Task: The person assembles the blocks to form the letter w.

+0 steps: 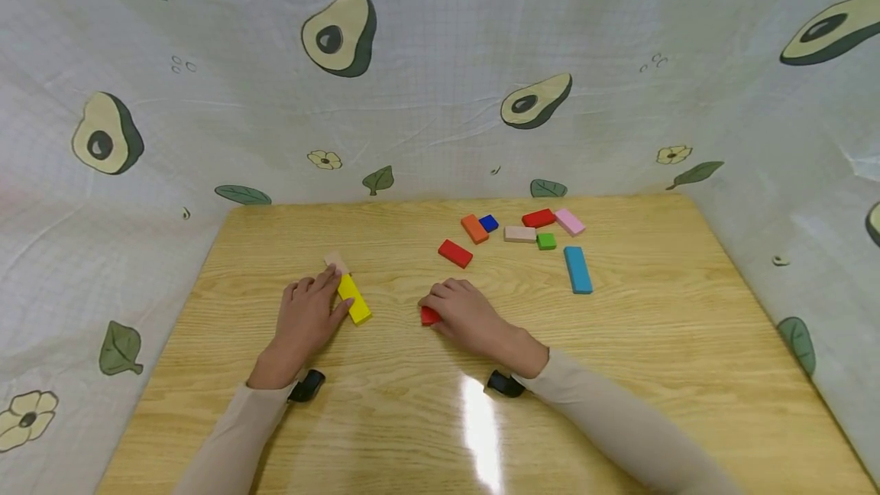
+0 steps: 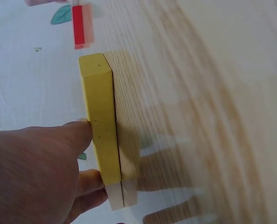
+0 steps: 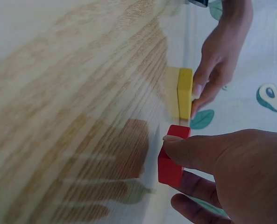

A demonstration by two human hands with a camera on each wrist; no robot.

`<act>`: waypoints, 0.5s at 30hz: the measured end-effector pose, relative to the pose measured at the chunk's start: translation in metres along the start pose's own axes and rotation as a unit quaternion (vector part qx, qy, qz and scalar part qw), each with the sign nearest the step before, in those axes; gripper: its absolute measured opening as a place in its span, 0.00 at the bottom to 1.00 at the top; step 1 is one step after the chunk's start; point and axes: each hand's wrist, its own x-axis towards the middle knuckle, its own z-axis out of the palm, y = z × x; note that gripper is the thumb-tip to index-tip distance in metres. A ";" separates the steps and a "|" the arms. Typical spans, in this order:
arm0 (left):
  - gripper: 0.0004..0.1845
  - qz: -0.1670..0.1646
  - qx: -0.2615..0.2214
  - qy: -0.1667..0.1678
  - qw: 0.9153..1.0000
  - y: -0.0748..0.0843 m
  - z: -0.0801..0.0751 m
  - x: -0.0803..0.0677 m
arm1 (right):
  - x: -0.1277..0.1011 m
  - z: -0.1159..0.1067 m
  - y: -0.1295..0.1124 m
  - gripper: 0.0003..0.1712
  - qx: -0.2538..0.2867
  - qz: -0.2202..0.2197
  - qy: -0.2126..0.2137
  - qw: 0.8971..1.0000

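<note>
A yellow block (image 1: 354, 299) lies end to end with a pale wooden block (image 1: 334, 260) at the left of the table. My left hand (image 1: 307, 312) rests over them, its thumb touching the yellow block and its fingertips near where the two meet. Closer to the middle, my right hand (image 1: 467, 317) holds a red block (image 3: 170, 163) between thumb and fingers. In the head view that hand covers most of the red block. The right wrist view shows the thumb across its near face, low over the table.
Another red block (image 1: 455, 253) lies beyond my right hand. Farther back are orange (image 1: 474, 228), dark blue (image 1: 489, 223), pale (image 1: 519, 234), green (image 1: 546, 241), red (image 1: 538, 218) and pink (image 1: 570, 222) blocks. A long blue block (image 1: 577, 270) lies to the right. Patterned cloth (image 1: 426, 128) surrounds the wooden table.
</note>
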 end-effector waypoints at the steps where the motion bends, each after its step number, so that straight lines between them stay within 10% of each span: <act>1: 0.32 0.000 -0.001 -0.001 1.000 0.000 0.000 0.000 | 0.001 0.001 -0.001 0.17 -0.001 -0.002 0.000 1.000; 15: 0.32 -0.005 -0.006 0.001 1.000 0.005 -0.004 0.000 | 0.014 0.003 -0.014 0.16 0.002 -0.022 0.007 1.000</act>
